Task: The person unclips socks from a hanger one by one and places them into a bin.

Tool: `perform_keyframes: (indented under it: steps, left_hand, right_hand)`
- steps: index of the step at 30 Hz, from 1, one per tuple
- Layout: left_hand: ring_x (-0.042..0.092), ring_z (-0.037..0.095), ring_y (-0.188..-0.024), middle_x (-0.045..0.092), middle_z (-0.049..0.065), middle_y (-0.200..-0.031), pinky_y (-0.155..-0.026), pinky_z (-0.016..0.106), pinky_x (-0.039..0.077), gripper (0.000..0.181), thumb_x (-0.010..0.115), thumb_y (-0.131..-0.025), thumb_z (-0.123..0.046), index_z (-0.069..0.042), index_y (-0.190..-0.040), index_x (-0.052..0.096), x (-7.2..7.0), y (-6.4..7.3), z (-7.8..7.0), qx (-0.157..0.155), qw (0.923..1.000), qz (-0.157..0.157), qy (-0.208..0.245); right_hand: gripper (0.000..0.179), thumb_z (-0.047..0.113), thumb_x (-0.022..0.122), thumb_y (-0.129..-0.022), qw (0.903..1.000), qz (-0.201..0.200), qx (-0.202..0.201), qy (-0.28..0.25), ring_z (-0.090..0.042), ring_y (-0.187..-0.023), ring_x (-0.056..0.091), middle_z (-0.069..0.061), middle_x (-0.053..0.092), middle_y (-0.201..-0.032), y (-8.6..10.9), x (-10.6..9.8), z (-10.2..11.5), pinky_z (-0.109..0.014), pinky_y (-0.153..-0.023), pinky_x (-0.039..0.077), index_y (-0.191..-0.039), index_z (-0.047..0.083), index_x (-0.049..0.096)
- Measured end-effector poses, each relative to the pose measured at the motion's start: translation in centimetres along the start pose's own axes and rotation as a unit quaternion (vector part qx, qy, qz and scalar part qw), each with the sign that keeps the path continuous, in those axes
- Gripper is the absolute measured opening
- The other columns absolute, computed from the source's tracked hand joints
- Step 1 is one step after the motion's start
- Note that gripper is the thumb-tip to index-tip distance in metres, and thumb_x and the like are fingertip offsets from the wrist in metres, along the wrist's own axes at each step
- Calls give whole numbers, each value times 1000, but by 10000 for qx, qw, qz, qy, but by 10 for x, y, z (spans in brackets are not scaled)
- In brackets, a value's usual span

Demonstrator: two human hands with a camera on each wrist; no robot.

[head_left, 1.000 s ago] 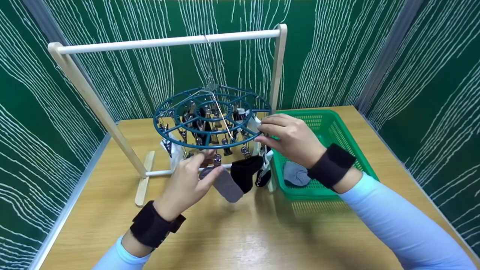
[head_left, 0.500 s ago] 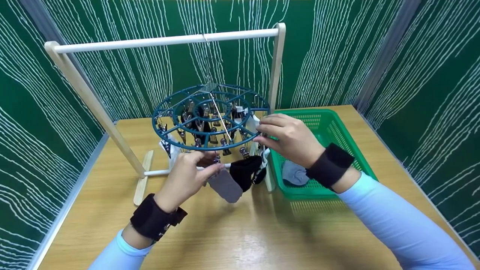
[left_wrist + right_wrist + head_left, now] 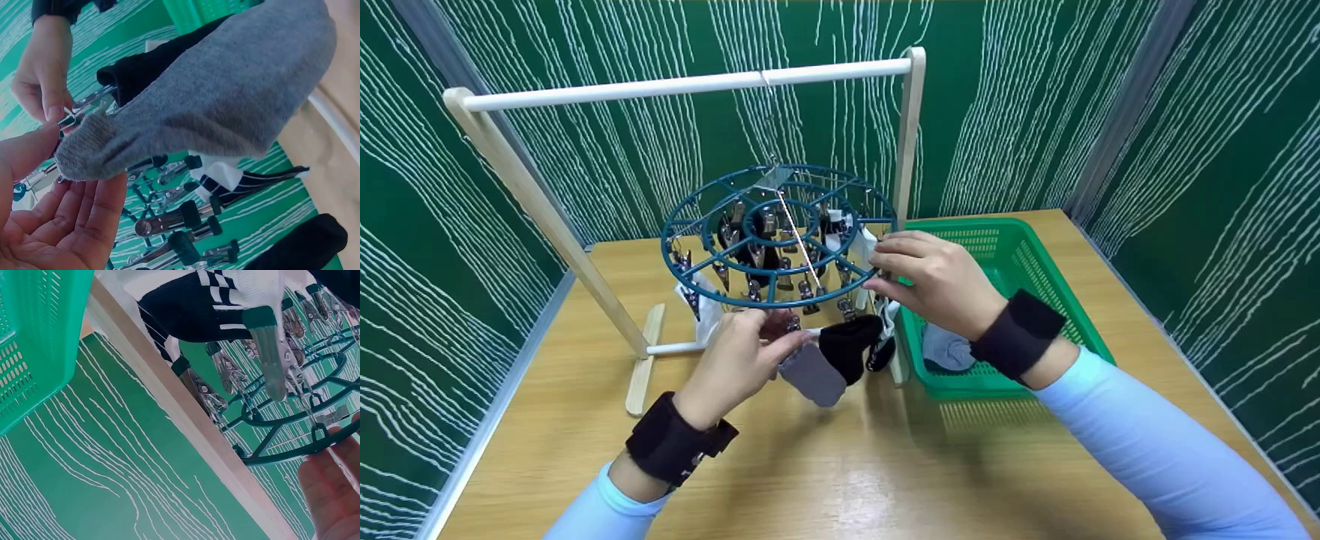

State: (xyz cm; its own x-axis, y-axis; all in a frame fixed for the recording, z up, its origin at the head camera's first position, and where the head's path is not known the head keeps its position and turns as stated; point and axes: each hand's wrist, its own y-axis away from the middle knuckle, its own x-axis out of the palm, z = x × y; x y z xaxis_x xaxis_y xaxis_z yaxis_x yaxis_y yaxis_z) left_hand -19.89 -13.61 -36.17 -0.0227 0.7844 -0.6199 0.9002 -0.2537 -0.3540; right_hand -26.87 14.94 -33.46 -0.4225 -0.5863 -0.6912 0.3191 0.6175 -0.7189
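Note:
A round dark-teal drying hanger [image 3: 771, 304] hangs from the rack bar, with several metal clips under it. My left hand [image 3: 731, 367] pinches a clip [image 3: 793, 323] at the front, thumb on the near side and fingers behind. A grey sock [image 3: 814, 377] hangs at that clip; its cuff [image 3: 84, 149] lies between thumb and fingers in the left wrist view. On the right, my right hand [image 3: 941, 281] grips the hanger's rim, its fingers [image 3: 332, 489] at the ring in the right wrist view. A black sock [image 3: 851, 346] hangs beside the grey one.
A green basket [image 3: 1039, 285] with a grey sock [image 3: 949, 349] inside stands right of the wooden rack [image 3: 911, 142]. More black and white socks [image 3: 185, 306] hang on the clips. Green walls with white lines surround the table [image 3: 840, 472].
My left fingers have shifted slightly at the clip, and the hanger's front rim sits a little lower. The right hand keeps its hold on the rim. The view has shifted slightly.

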Motion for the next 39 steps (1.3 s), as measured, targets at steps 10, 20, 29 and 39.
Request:
perform_keyframes:
  steps: [10, 20, 29, 39]
  left_hand:
    - [79, 22, -88, 83, 15, -103, -77, 34, 68, 23, 83, -98, -13, 3, -114, 80, 1, -1, 0, -189, 9997, -20, 126]
    - [78, 21, -78, 83, 18, -103, -67, 24, 65, 27, 83, -97, -11, 7, -117, 78, 1, 0, -1, -245, 9993, 10, 283]
    - [80, 25, -80, 83, 17, -101, -70, 33, 67, 23, 83, -97, -12, 5, -113, 80, 2, 0, 1, -76, 9997, -137, 192]
    - [80, 26, -92, 83, 17, -104, -81, 39, 68, 23, 81, -99, -12, 5, -114, 79, 2, 0, 3, -92, 9998, -57, 190]
  right_hand:
    - [29, 9, 89, -90, 9980, -509, 299, -234, -32, -101, 73, -18, 78, -112, 12, -3, 17, -44, -86, 66, -116, 0, 79]
    - [23, 5, 90, -87, 9940, -488, 591, -787, -26, -91, 74, -15, 77, -101, 36, 10, 36, -39, -80, 67, -105, -1, 78]
    - [25, 7, 91, -87, 9857, -193, 900, -1413, -24, -91, 78, -12, 79, -100, 55, 27, 59, -37, -80, 68, -106, 0, 77]
    - [33, 9, 87, -93, 9655, 567, 1584, -1986, -32, -103, 80, -20, 80, -116, 65, 54, 76, -40, -86, 68, -121, -4, 75]
